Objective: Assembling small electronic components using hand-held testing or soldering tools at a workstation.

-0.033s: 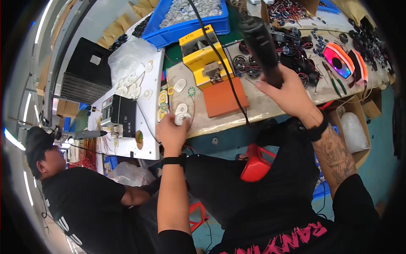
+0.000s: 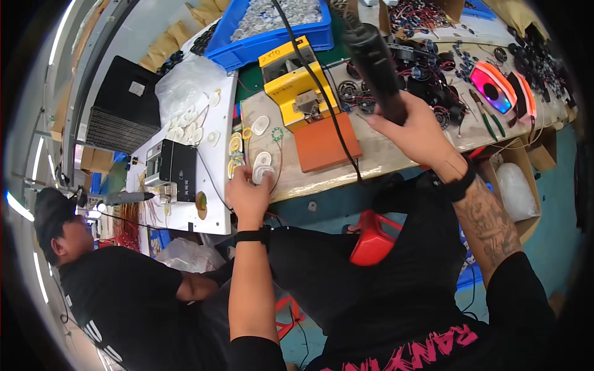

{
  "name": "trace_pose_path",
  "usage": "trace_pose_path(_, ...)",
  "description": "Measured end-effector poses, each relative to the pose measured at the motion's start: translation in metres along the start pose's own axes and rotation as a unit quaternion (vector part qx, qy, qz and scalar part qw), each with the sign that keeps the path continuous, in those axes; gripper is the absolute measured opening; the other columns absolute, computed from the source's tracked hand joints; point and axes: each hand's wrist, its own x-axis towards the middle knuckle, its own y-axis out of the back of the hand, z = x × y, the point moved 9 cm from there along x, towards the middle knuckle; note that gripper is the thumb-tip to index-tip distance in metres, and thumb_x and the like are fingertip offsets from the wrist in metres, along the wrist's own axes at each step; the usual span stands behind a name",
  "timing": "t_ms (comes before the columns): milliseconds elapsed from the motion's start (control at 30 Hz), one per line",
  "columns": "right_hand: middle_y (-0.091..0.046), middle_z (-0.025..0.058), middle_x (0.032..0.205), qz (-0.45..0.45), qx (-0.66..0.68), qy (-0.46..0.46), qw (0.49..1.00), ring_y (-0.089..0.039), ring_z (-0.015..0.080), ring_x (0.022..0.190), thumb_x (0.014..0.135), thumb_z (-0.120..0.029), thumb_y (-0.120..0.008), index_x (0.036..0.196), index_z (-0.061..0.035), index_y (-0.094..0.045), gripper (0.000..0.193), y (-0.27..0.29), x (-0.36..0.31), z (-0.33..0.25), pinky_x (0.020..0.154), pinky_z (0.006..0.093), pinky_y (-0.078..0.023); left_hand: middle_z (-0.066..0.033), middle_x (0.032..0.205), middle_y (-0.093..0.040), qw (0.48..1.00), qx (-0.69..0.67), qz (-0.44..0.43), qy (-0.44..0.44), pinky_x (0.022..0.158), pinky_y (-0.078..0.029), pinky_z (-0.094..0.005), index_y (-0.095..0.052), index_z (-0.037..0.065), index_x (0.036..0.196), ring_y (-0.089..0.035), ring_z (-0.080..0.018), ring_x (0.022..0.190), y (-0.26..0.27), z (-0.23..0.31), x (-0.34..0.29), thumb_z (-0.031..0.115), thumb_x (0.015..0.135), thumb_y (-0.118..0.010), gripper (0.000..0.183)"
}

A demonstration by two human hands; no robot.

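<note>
In the head view, a small white disc [image 2: 265, 171] was held at the near edge of the table [image 2: 322, 183] by the left hand [image 2: 249, 193]. The thumb and fingers were almost closed around it. It could not be told if the disc was lifted or was touching the table. A fat black tool [image 2: 374, 65] was gripped by the right hand [image 2: 421, 131], with the fingers wrapped around its lower end. A green ring [image 2: 277, 133] was seen just past the held disc. An orange block [image 2: 329, 142] was set between the two hands, with a yellow machine [image 2: 296, 93] just behind it. Pliers [image 2: 495, 125] were laid to the right, near a glowing pink and blue light [image 2: 492, 88].
</note>
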Motion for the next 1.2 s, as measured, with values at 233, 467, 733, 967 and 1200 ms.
trace_pose_path(233, -0.065, 0.0129, 0.104, 0.208, -0.09, 0.108, 0.968, -0.063, 0.0253, 0.094, 0.084, -0.016, -0.083, 0.122, -0.0007, -0.059, 0.048, 0.005, -0.008, -0.011, 0.087, 0.0373, -0.052, -0.006, 0.1, -0.07, 0.854, -0.506, 0.069, 0.093, 0.071, -0.051, -0.0263, -0.062, -0.002, 0.115, -0.064, -0.0114, 0.086, 0.033, -0.031, -0.047, 0.009, 0.096, -0.077, 0.026)
trace_pose_path(467, -0.063, 0.0071, 0.095, -0.208, -0.217, 0.386, 0.872, -0.067, 0.0276, 0.091, 0.08, -0.017, -0.08, 0.1, -0.0103, -0.066, 0.025, -0.21, -0.092, -0.081, 0.082, 0.042, -0.05, -0.0023, 0.107, -0.066, 0.614, -0.728, -0.07, 0.296, 0.075, -0.055, -0.0252, -0.058, 0.007, 0.122, -0.066, -0.0114, 0.089, 0.015, -0.053, -0.193, 0.006, 0.101, -0.067, 0.022)
trace_pose_path(733, -0.066, 0.0167, 0.102, -0.244, -0.319, 0.302, 0.865, -0.072, 0.0365, 0.091, 0.083, -0.008, -0.068, 0.105, -0.0069, -0.065, 0.022, -0.317, -0.046, -0.013, 0.073, 0.0482, -0.059, -0.0148, 0.114, -0.072, 0.567, -0.723, -0.174, 0.353, 0.072, -0.059, -0.0317, -0.054, 0.01, 0.136, -0.07, -0.0201, 0.081, -0.022, -0.039, -0.273, 0.007, 0.104, -0.063, 0.034)
trace_pose_path(967, -0.066, 0.0182, 0.091, -0.1, -0.181, 0.25, 0.946, -0.07, 0.0406, 0.087, 0.093, -0.011, -0.068, 0.099, -0.0045, -0.059, 0.013, -0.237, -0.034, -0.045, 0.073, 0.0505, -0.057, -0.0154, 0.115, -0.074, 0.541, -0.729, -0.255, 0.333, 0.072, -0.058, -0.0307, -0.065, 0.003, 0.127, -0.07, -0.0192, 0.08, -0.048, -0.026, -0.262, 0.013, 0.106, -0.062, 0.023)
trace_pose_path(1200, -0.067, 0.0159, 0.092, -0.04, 0.043, 0.192, 0.98, -0.069, 0.0378, 0.085, 0.096, -0.011, -0.071, 0.099, -0.003, -0.062, 0.012, -0.175, -0.032, -0.089, 0.073, 0.0408, -0.056, -0.0163, 0.118, -0.073, 0.522, -0.738, -0.295, 0.311, 0.073, -0.056, -0.0343, -0.064, 0.0, 0.13, -0.068, -0.0222, 0.082, -0.069, 0.016, -0.187, 0.042, 0.111, -0.049, 0.048)
